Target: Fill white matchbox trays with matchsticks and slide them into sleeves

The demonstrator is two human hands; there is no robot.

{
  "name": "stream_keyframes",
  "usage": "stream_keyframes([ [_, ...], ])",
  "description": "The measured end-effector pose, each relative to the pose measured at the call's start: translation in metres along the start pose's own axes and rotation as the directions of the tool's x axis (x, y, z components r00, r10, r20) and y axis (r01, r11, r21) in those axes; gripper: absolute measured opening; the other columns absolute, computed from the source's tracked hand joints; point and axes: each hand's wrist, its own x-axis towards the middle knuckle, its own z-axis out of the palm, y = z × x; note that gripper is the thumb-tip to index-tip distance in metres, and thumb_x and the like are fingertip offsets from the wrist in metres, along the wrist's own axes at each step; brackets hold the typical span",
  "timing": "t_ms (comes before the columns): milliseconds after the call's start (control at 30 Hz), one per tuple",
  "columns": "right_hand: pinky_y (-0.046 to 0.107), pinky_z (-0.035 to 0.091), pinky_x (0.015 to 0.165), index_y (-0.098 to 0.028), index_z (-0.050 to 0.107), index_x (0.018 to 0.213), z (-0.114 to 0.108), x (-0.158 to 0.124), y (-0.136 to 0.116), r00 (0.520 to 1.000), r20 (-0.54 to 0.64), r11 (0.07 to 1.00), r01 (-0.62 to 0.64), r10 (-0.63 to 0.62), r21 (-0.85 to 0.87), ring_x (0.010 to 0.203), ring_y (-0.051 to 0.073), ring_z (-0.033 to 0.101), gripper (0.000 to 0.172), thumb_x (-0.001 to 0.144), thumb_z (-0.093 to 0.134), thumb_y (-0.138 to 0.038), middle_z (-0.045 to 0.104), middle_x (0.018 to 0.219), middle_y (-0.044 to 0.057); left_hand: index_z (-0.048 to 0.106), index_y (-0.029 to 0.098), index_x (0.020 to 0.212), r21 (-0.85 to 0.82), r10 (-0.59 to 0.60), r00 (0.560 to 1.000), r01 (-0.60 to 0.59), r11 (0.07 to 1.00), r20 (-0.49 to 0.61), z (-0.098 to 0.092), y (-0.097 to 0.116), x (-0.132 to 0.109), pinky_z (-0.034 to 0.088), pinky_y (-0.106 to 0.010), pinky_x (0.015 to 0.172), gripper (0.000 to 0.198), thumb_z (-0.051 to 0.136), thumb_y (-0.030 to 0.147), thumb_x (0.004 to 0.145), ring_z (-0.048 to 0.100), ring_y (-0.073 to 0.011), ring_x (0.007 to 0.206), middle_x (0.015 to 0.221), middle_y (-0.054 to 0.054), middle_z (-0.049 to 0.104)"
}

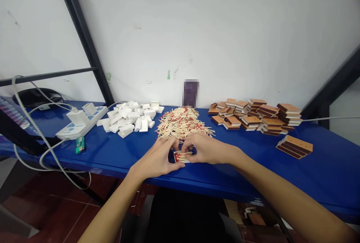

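Note:
A small white matchbox tray (174,157) with red-headed matches (182,156) in it lies near the table's front edge. My left hand (158,157) grips the tray from the left, thumb at its near side and fingers at its far side. From the right, my right hand (204,148) is closed over the tray's other end, its thumb and fingers pinched on the matches there. My fingers hide part of the tray. Just beyond both hands spreads a big heap of loose matches (182,121).
White empty trays (131,115) are piled at the back left. Brown matchbox sleeves with trays (253,113) stand stacked at the back right, and a separate stack (294,146) sits nearer. A power strip (81,123) with cables and a green packet (80,145) lie left.

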Motion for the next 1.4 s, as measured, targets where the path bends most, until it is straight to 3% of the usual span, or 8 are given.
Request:
stream_keyframes([
  [333,0.024,0.043,0.065,-0.018,0.073,0.083,0.001,0.001,-0.006,0.999,0.05,0.993,0.005,-0.011,0.115,0.071,0.014,0.061,0.014,0.09,0.061,-0.022,0.07,0.082,0.003,0.054,0.022,0.096,-0.001,0.031,0.999,-0.031,1.0,0.02,0.0,0.001,0.002,0.041,-0.034,0.089,0.03,0.074,0.041,0.083,0.054,-0.0209,0.099,0.101,0.0,0.062],
  [467,0.024,0.042,0.068,-0.019,0.073,0.086,-0.004,-0.002,-0.005,0.999,-0.011,0.992,0.042,-0.041,0.119,0.075,0.014,0.062,0.014,0.091,0.061,-0.024,0.07,0.085,0.003,0.054,0.022,0.098,0.001,0.026,0.999,-0.026,1.0,0.026,-0.001,0.001,0.002,0.041,-0.035,0.091,0.031,0.074,0.04,0.083,0.055,-0.0217,0.102,0.103,-0.001,0.063],
  [667,0.027,0.038,0.067,-0.016,0.068,0.08,-0.013,-0.007,0.007,0.992,-0.102,0.99,-0.081,0.069,-0.119,0.07,0.014,0.055,0.013,0.087,0.057,-0.017,0.066,0.077,0.003,0.062,0.023,0.102,0.036,0.089,0.995,-0.091,0.995,0.051,-0.001,0.0,0.003,0.039,-0.037,0.096,0.023,0.071,0.038,0.086,0.057,-0.0224,0.106,0.105,-0.001,0.067],
  [800,0.027,0.04,0.068,-0.016,0.066,0.087,-0.007,-0.006,0.02,0.991,-0.014,0.983,-0.136,0.135,-0.125,0.075,0.016,0.057,0.008,0.085,0.059,-0.019,0.068,0.085,0.005,0.066,0.023,0.108,0.069,0.109,0.992,-0.113,0.991,0.056,0.0,-0.001,0.003,0.039,-0.038,0.097,0.025,0.069,0.037,0.087,0.058,-0.0226,0.103,0.103,-0.003,0.069],
  [1067,0.024,0.038,0.055,-0.019,0.063,0.077,-0.01,-0.005,0.023,0.956,0.156,0.968,-0.249,0.249,-0.02,0.063,0.013,0.054,0.005,0.072,0.063,-0.019,0.063,0.072,-0.001,0.065,0.024,0.112,0.053,0.147,0.989,-0.148,0.988,0.015,-0.002,0.003,0.002,0.039,-0.038,0.1,0.028,0.069,0.033,0.085,0.056,-0.0232,0.109,0.113,-0.003,0.065],
  [1200,0.024,0.037,0.054,-0.019,0.064,0.075,-0.014,-0.007,0.022,0.945,0.173,0.96,-0.278,0.276,-0.012,0.062,0.013,0.054,0.006,0.069,0.064,-0.022,0.063,0.069,-0.001,0.07,0.025,0.106,0.031,0.225,0.974,-0.226,0.974,0.031,-0.003,0.002,0.001,0.038,-0.038,0.103,0.023,0.073,0.029,0.083,0.056,-0.0224,0.111,0.117,-0.004,0.063],
  [1400,0.023,0.037,0.052,-0.019,0.064,0.071,-0.016,-0.008,0.021,0.943,0.172,0.956,-0.292,0.285,0.014,0.058,0.012,0.054,0.005,0.067,0.064,-0.02,0.062,0.065,-0.002,0.072,0.026,0.108,0.019,0.201,0.978,-0.202,0.979,0.062,-0.001,0.001,0.001,0.041,-0.037,0.101,0.022,0.067,0.023,0.087,0.059,-0.0206,0.109,0.115,-0.003,0.066],
])
